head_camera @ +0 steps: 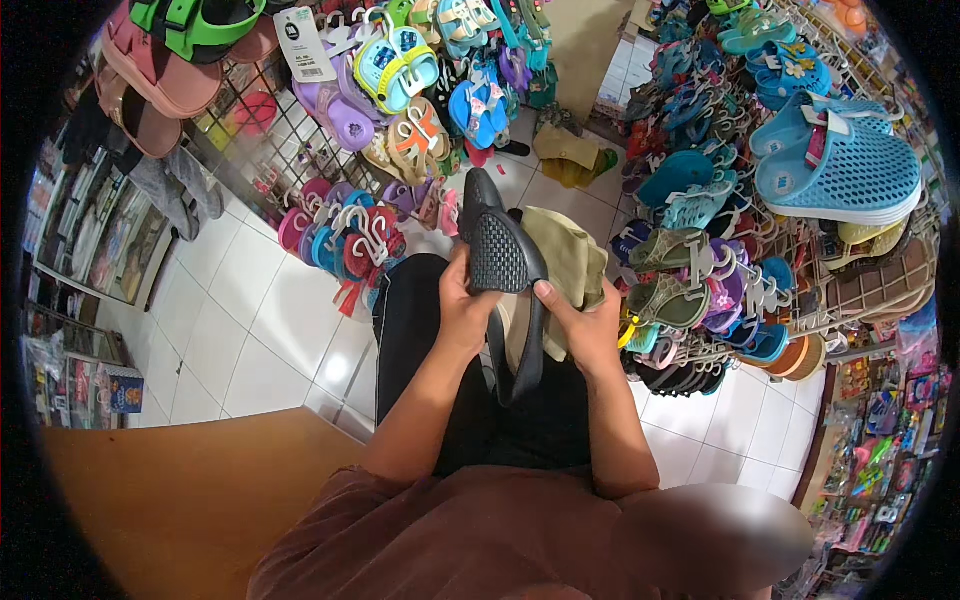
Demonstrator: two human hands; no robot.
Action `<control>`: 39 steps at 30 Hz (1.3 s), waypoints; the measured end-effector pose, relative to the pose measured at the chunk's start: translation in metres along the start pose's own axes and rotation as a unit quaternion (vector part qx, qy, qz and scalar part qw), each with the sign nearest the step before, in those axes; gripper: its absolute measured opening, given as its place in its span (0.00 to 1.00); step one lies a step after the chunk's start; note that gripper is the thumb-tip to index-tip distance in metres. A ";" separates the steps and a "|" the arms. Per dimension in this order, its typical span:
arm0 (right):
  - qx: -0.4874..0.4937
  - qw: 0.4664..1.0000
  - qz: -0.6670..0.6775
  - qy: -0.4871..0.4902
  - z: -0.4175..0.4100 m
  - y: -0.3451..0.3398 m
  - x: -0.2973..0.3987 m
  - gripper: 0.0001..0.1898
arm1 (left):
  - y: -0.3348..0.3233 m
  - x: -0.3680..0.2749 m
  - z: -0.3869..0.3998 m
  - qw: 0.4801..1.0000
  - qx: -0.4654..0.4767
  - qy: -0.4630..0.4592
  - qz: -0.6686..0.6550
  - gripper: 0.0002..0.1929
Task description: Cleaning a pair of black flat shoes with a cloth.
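A pair of black shoes with a woven-pattern upper (501,251) is held over my lap. My left hand (463,304) grips the shoe whose textured part faces up. My right hand (581,322) has its thumb on the edge of the other shoe (529,352), whose pale insole shows. Between that shoe and my right fingers lies a folded olive-beige cloth (564,259), also in my right hand. Most of my right fingers are hidden behind the cloth.
Children's sandals and clogs (394,67) hang from a wire rack at upper left, more (675,292) at right. Blue clogs (840,172) stick out at upper right. A beige and yellow bag (570,154) lies on the tiled floor. A brown wooden surface (202,495) is at lower left.
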State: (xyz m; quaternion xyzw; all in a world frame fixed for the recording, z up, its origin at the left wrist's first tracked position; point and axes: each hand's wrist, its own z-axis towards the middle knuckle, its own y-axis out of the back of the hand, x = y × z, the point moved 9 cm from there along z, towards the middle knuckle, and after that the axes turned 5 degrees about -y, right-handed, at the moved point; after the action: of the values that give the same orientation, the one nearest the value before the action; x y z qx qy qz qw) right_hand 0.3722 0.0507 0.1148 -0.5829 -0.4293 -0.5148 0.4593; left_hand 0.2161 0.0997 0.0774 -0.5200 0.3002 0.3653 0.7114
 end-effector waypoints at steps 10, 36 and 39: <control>0.023 0.997 -0.076 0.020 0.000 -0.003 -0.002 0.22 | 0.007 0.031 -0.011 0.989 -0.056 0.119 -0.072 0.20; 0.187 0.852 -0.370 0.319 -0.004 -0.078 0.091 0.35 | 0.003 0.018 -0.008 0.991 -0.030 0.097 -0.092 0.22; 0.184 0.849 -0.385 0.313 -0.006 -0.085 0.083 0.35 | 0.007 0.020 -0.006 0.988 -0.044 0.099 -0.107 0.24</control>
State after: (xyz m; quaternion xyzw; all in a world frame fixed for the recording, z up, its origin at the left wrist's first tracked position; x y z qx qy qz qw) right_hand 0.2964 0.0653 0.2054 -0.0838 -0.5396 -0.7168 0.4336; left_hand 0.2210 0.0995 0.0564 -0.6132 0.2954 0.2465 0.6899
